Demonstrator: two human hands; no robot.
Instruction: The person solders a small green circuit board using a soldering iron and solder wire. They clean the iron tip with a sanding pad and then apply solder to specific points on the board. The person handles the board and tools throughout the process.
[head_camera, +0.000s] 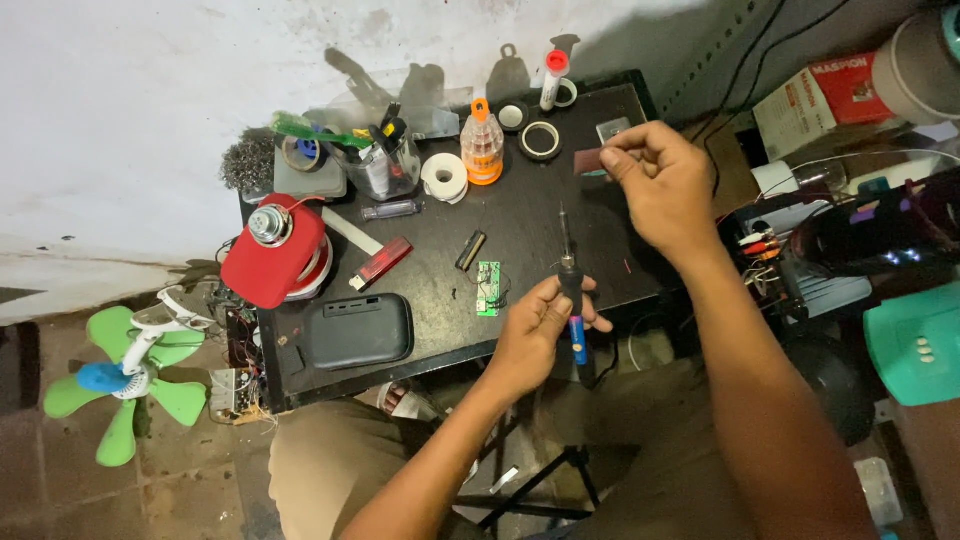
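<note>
Two hands are raised over a small black worktop (560, 215) crowded with repair gear. The left hand (540, 325) is closed around a soldering iron (572, 285) with a blue and black handle, held upright with its thin tip pointing away from the person, just above the near edge of the worktop. The right hand (655, 180) is lifted over the far right part of the worktop, its fingers curled in and pinching a small dark reddish-brown flat piece (588, 160) between thumb and forefinger; what the piece is cannot be told.

Just left of the soldering iron, a small green circuit board (488, 288) lies flat on the worktop, with a narrow black component (471, 250) a little beyond it. Further left lie a red lighter-shaped item (380, 263) and a dark grey rounded speaker (358, 331) at the near left corner. A red motor housing (272, 262) sits at the left edge. Along the far side stand an orange-capped screwdriver bit bottle (482, 145), a white solder spool (444, 178), rolls of black tape (540, 140) and a clear cup of tools (385, 160). On the floor to the left lies a green fan blade (125, 385).
</note>
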